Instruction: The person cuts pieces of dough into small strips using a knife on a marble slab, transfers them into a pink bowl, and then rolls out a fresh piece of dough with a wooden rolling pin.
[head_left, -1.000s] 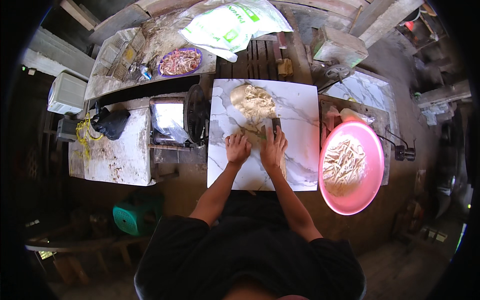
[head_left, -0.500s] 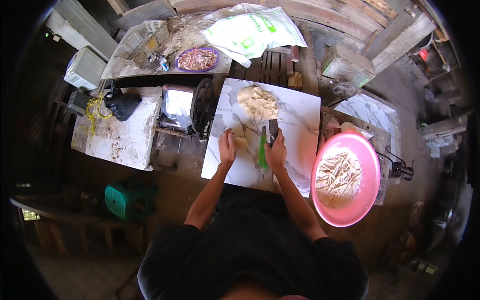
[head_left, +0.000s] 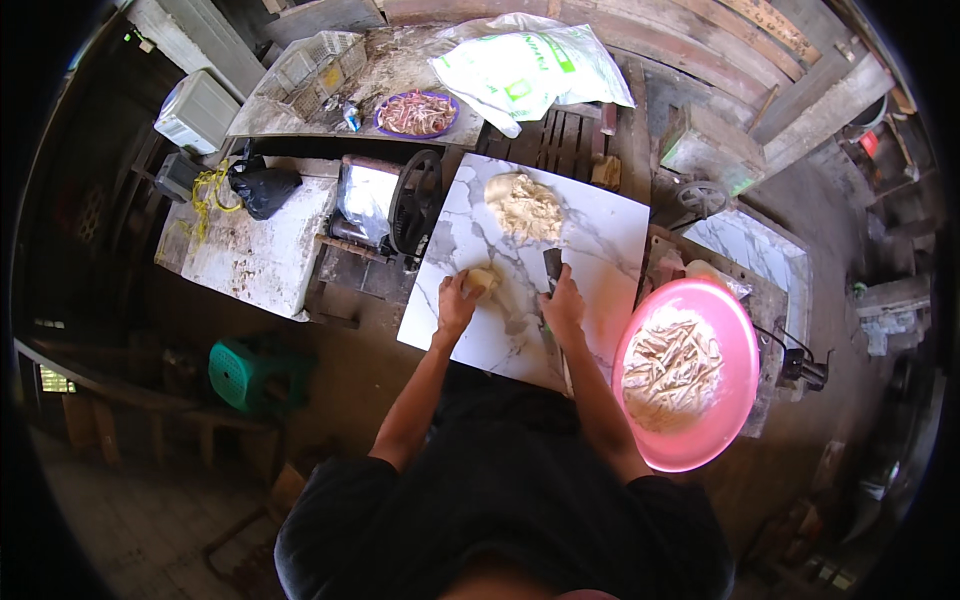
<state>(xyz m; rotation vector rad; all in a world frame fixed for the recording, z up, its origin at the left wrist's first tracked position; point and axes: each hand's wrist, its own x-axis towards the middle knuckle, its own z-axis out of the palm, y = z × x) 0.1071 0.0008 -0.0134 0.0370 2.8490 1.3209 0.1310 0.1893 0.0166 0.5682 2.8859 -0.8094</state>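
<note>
On the white marbled board (head_left: 610,230), my left hand (head_left: 457,304) has its fingers curled round a small piece of pale dough (head_left: 484,281). To its right, my right hand (head_left: 565,302) grips a dark, flat tool (head_left: 552,262) that looks like a knife or scraper. Its dark end points away from me, and a bit of green shows beside the hand; its exact kind is hard to make out. Beyond both hands, a large rough lump of dough (head_left: 526,208) rests on the board.
A pink basin (head_left: 742,375) of floured strips stands at the right. Left of the board is a hand-wheel machine (head_left: 412,203). Behind are a purple-rimmed plate (head_left: 417,114) of reddish strips, a plastic crate (head_left: 315,72) and a white sack (head_left: 540,70). A green stool (head_left: 235,375) stands lower left.
My left fingers have closed round the small dough piece, which now looks raised. The tool in my right hand has turned, so less green shows. The whole view has shifted slightly.
</note>
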